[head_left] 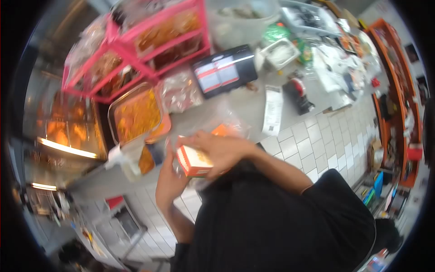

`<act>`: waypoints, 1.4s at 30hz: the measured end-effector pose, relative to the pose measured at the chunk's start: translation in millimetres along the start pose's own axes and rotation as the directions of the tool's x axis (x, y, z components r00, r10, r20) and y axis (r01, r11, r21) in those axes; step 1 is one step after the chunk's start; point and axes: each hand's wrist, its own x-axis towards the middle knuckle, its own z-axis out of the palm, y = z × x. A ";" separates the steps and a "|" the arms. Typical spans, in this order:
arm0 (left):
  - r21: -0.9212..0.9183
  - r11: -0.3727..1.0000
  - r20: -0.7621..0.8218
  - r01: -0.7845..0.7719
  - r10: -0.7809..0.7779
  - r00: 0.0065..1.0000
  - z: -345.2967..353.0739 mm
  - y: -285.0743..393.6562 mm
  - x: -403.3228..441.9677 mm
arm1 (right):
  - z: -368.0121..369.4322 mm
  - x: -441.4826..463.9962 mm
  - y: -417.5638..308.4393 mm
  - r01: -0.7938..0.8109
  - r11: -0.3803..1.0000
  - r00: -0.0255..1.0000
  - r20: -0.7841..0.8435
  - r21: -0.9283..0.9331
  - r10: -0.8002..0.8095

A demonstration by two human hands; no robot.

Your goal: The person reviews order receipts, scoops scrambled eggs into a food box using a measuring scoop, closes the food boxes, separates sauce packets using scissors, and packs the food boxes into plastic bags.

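Note:
A small orange-and-white food box (195, 162) is held in front of my body, tilted, between both hands. My left hand (171, 179) is closed around its left side, with what looks like thin clear plastic by the fingers. From above and the right, my right hand (222, 150) grips the box, its fingers over the top. Just beyond the right hand, a clear plastic bag (233, 122) lies on the counter with an orange item (221, 130) in or under it. Motion blurs the fingertips.
A metal tray of orange-yellow food (138, 117) stands left on the counter (183, 121). Pink racks (147, 61), a tablet (224, 70), a paper receipt (273, 111) and a black-and-red device (299, 96) are beyond. A lit glass display (68, 122) lies at far left; orange shelves (398, 99) at right.

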 end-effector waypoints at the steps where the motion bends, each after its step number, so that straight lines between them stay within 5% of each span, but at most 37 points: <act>1: -0.036 0.970 0.098 0.239 -0.234 0.967 -8.8 23.3 -1.9 | 0.6 3.1 6.0 -0.306 0.943 0.947 0.144 0.131 0.287; 3: -0.008 0.982 0.122 0.191 -0.188 0.975 -5.3 14.8 -2.3 | 8.2 4.8 20.9 -0.590 0.775 0.802 0.276 0.226 0.530; 4: 0.030 0.984 0.131 0.178 -0.181 0.975 0.5 9.2 -1.9 | 27.0 2.7 31.8 -0.641 0.768 0.762 -0.125 0.001 0.636; 5: 0.072 0.983 0.143 0.168 -0.177 0.974 5.2 5.7 -2.9 | 43.8 -0.2 43.1 -0.732 0.656 0.641 -0.512 -0.184 0.572; 6: 0.075 0.987 0.168 0.141 -0.151 0.974 10.5 5.6 -5.5 | 55.5 -2.6 56.7 -0.748 0.643 0.616 -0.536 -0.166 0.578; 9: -0.041 0.996 0.319 0.079 -0.062 0.946 18.4 17.0 2.6 | 37.0 -12.7 65.0 -0.657 0.666 0.634 -0.738 -0.353 0.234; 11: -0.044 0.931 0.124 0.362 -0.355 0.927 2.3 47.6 5.9 | -11.3 -40.3 -0.2 -0.684 0.704 0.719 -0.341 -0.194 0.605; 12: -0.033 0.935 0.132 0.353 -0.346 0.929 0.2 56.5 9.8 | -30.6 -49.7 -15.5 -0.659 0.678 0.748 -0.199 -0.326 0.633; 15: 0.159 0.945 -0.054 0.285 -0.280 0.958 2.2 72.0 22.5 | -79.0 -98.6 -55.4 -0.605 0.784 0.793 -0.192 -0.137 0.579; 17: 0.248 0.966 -0.022 0.071 -0.068 0.997 8.0 84.2 32.0 | -102.2 -128.4 -47.6 -0.367 0.926 0.930 -0.057 -0.085 0.363; 18: 0.241 0.962 -0.061 0.130 -0.119 0.991 14.5 101.8 35.3 | -123.1 -138.1 -40.6 -0.366 0.927 0.930 -0.062 -0.083 0.361; 20: 0.343 0.929 -0.028 0.140 -0.139 0.990 17.1 107.9 46.8 | -186.9 -159.9 -20.9 0.189 0.958 0.975 0.075 0.214 -0.209; 21: 0.436 0.887 -0.002 0.151 -0.167 0.986 19.6 109.9 51.0 | -225.3 -177.6 -20.0 0.067 0.972 0.994 0.065 0.226 -0.083; 22: 0.406 0.885 0.004 0.229 -0.252 0.968 25.4 115.0 57.9 | -250.1 -190.1 0.3 0.097 0.976 0.985 -0.161 0.196 -0.066; 24: 0.459 0.857 -0.073 0.233 -0.225 0.972 36.5 113.7 59.1 | -312.8 -211.0 35.3 -0.195 0.980 0.764 -0.633 -0.041 0.125; 26: 0.514 0.821 -0.142 0.247 -0.203 0.969 43.3 116.7 61.9 | -376.9 -218.7 152.3 -0.361 0.932 0.252 -0.960 0.024 0.122; 27: 0.724 0.683 -0.097 0.097 -0.038 0.995 42.4 122.2 63.1 | -411.9 -223.8 203.9 -0.557 0.824 -0.038 -0.994 0.107 0.104; 28: 0.877 0.478 -0.004 -0.045 0.101 0.995 43.0 131.0 65.0 | -438.2 -230.9 252.7 -0.751 0.624 -0.204 -0.975 0.217 0.094; 29: 0.883 0.468 -0.006 -0.033 0.081 0.997 53.7 146.0 67.4 | -453.9 -242.8 313.8 -0.857 0.447 -0.227 -0.966 0.258 0.121; 30: 0.671 0.688 -0.272 0.277 -0.120 0.955 70.4 163.6 67.8 | -457.9 -257.5 373.8 -0.929 0.248 -0.248 -0.958 0.277 0.141; 31: 0.327 0.775 -0.452 0.541 -0.374 0.810 82.3 175.5 66.3 | -453.2 -273.5 425.1 -0.952 0.206 -0.167 -0.950 0.225 0.263; 32: 0.314 0.763 -0.465 0.565 -0.395 0.792 86.4 174.3 62.5 | -453.4 -288.0 452.3 -0.973 0.173 -0.080 -0.924 0.154 0.374; 34: 0.430 0.493 -0.625 0.756 -0.442 0.644 88.2 160.1 49.9 | -451.5 -311.1 485.5 -0.982 0.171 -0.025 -0.963 0.074 0.269; 37: 0.301 0.353 -0.666 0.886 -0.588 0.460 80.2 156.0 41.5 | -452.3 -327.1 449.4 -0.910 0.401 -0.048 -0.989 0.100 0.138; 39: 0.191 0.714 -0.717 0.673 -0.367 0.593 87.1 144.9 41.3 | -457.3 -340.9 435.8 -0.788 0.614 -0.012 -0.997 -0.041 -0.082; 41: 0.128 0.747 -0.709 0.652 -0.391 0.588 94.6 160.0 51.9 | -457.9 -339.8 386.8 -0.743 0.634 0.093 -0.971 -0.216 -0.222; 42: 0.141 0.744 -0.720 0.653 -0.376 0.584 97.1 159.5 54.0 | -453.1 -329.3 350.5 -0.642 0.762 0.065 -0.997 -0.078 -0.047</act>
